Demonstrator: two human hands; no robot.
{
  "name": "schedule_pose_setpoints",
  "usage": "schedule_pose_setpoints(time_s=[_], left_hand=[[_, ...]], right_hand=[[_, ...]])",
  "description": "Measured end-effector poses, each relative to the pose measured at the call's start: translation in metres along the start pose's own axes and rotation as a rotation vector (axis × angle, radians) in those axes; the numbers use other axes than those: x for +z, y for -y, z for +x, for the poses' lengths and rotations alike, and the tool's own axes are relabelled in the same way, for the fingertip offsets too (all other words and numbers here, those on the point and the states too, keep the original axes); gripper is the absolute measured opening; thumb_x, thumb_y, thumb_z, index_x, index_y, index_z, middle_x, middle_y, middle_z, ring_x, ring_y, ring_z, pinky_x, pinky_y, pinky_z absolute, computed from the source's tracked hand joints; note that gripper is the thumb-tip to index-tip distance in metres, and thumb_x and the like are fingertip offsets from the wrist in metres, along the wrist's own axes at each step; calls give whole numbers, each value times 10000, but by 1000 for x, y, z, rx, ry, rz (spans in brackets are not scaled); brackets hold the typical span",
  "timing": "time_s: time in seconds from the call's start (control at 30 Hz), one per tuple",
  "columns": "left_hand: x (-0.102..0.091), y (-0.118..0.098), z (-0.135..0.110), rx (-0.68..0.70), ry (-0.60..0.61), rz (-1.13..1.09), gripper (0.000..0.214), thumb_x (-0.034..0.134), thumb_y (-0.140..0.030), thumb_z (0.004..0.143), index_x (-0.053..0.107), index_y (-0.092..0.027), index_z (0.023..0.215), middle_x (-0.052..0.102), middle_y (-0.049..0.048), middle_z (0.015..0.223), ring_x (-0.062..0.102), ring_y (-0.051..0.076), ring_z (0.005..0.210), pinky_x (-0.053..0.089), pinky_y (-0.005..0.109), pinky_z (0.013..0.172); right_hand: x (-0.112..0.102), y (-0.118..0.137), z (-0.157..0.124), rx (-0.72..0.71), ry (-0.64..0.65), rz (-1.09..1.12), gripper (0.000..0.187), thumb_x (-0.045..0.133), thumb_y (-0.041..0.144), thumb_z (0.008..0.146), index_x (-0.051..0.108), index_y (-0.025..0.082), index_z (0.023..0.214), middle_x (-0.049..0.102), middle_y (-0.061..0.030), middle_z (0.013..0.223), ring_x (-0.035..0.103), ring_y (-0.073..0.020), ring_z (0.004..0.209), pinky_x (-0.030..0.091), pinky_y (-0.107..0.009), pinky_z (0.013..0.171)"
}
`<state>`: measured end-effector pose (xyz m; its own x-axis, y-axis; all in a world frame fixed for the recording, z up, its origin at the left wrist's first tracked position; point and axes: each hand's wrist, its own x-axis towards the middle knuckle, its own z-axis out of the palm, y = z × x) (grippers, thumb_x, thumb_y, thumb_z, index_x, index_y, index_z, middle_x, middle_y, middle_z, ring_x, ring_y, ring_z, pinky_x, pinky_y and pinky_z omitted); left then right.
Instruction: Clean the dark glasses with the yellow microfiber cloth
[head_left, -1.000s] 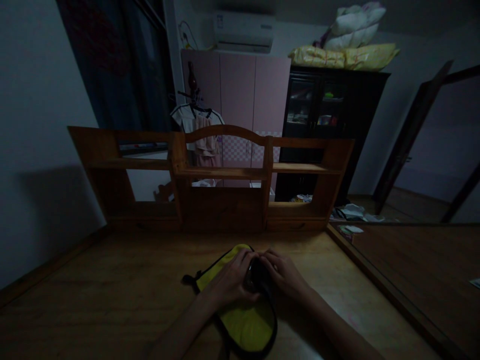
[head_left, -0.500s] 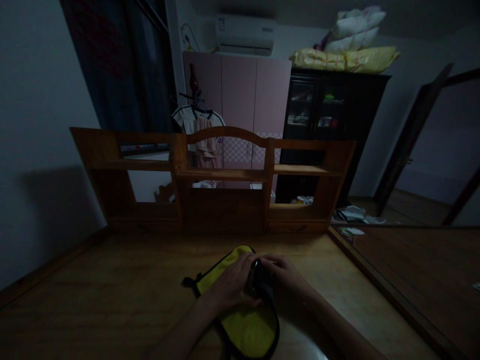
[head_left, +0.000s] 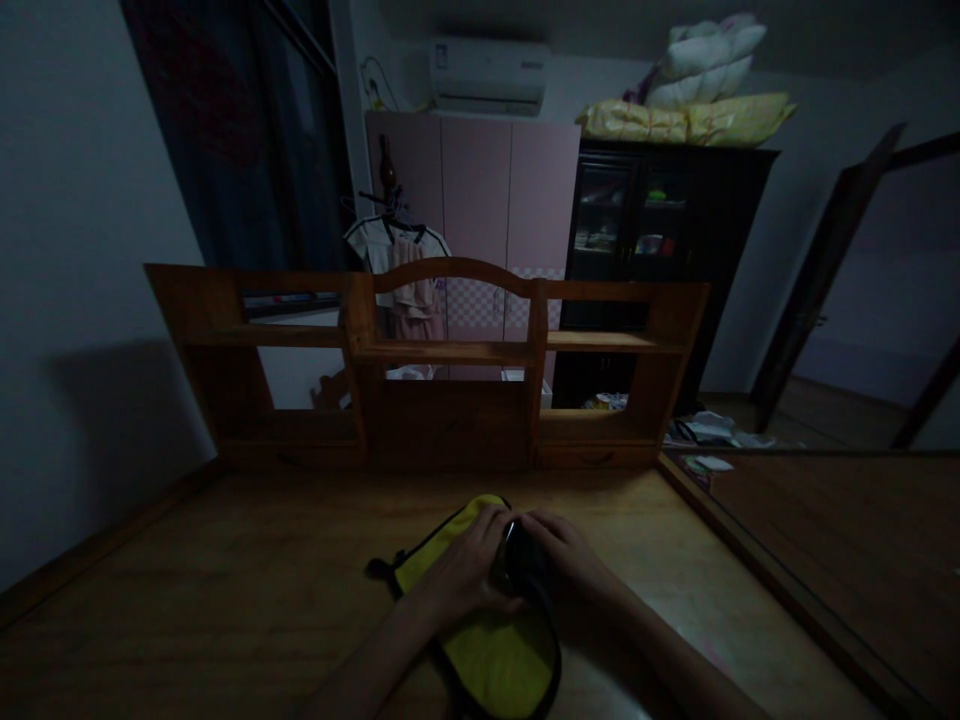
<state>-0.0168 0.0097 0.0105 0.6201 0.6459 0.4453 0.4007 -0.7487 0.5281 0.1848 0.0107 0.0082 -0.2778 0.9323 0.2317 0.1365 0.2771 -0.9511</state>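
A yellow pouch (head_left: 504, 668) with black edging lies slantwise on the wooden tabletop. A small black tab sticks out at its left side. My left hand (head_left: 466, 572) rests over the pouch, fingers curled around a dark object with a shiny rim (head_left: 517, 562). From the other side my right hand (head_left: 568, 552) grips the same object, with its thumb and fingers near the top. Dim light and my fingers hide much of the object, so I cannot tell its kind. A dark strap-like band runs down from it along the pouch's right edge.
Along the back of the tabletop (head_left: 285, 560) stands a wooden shelf unit (head_left: 442, 350) with open compartments and small drawers. A wall (head_left: 90, 330) borders the left side. A raised wooden edge (head_left: 757, 570) runs along the right. Behind are pink wardrobes (head_left: 476, 190) and a black cabinet (head_left: 720, 220).
The view has shifted very slightly. Both hands stay on the dark object in nearly the same pose, and the pouch has not visibly moved on the table.
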Motion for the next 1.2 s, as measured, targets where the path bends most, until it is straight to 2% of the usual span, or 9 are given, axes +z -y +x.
schedule_pose_setpoints(time_s=[0.23, 0.37, 0.63, 0.83, 1.0, 1.2], left_hand=[[0, -1, 0, -18, -24, -4, 865, 839, -343, 586, 407, -239, 1328, 466, 104, 1275, 475, 306, 1178, 431, 451, 1010], [1, 1, -1, -17, -17, 2, 889, 840, -338, 585, 394, -240, 1348, 462, 109, 1284, 475, 312, 1184, 430, 463, 1011], [1, 2, -2, -5, 21, 0, 1091, 884, -278, 529, 284, -304, 1439, 406, 91, 1347, 442, 309, 1232, 421, 453, 1034], [-2, -2, -2, -8, 25, -5, 1047, 869, -263, 542, 309, -321, 1425, 397, 82, 1348, 455, 301, 1221, 431, 434, 1020], [-1, -2, -2, -6, 12, -5, 949, 861, -289, 557, 375, -300, 1372, 416, 87, 1318, 461, 309, 1210, 430, 453, 1022], [-4, -7, 1, 5, 22, 21, 949, 864, -312, 551, 379, -264, 1366, 438, 101, 1315, 446, 319, 1227, 412, 469, 1049]], right_hand=[[-3, 4, -5, -16, 17, -4, 334, 540, 408, 883, 717, 212, 1087, 717, -62, 1119, 617, -273, 1074, 411, -417, 1010], [-1, 8, -5, -26, 39, -5, 372, 541, 425, 884, 717, 184, 1106, 734, -73, 1061, 641, -293, 1022, 447, -435, 958], [-2, -8, 1, -12, 8, 26, 399, 609, 476, 840, 730, 169, 1064, 745, -92, 1018, 660, -290, 961, 484, -418, 875], [-2, -7, 1, -19, 2, 10, 367, 591, 450, 846, 729, 170, 1039, 746, -86, 995, 663, -277, 928, 492, -402, 849], [-2, -3, 0, -42, -2, -45, 334, 581, 412, 848, 737, 173, 1021, 743, -75, 1006, 648, -283, 970, 471, -402, 888], [-2, 0, -3, -49, -7, -33, 324, 561, 381, 856, 728, 190, 1058, 735, -74, 1068, 639, -284, 1021, 442, -428, 959]])
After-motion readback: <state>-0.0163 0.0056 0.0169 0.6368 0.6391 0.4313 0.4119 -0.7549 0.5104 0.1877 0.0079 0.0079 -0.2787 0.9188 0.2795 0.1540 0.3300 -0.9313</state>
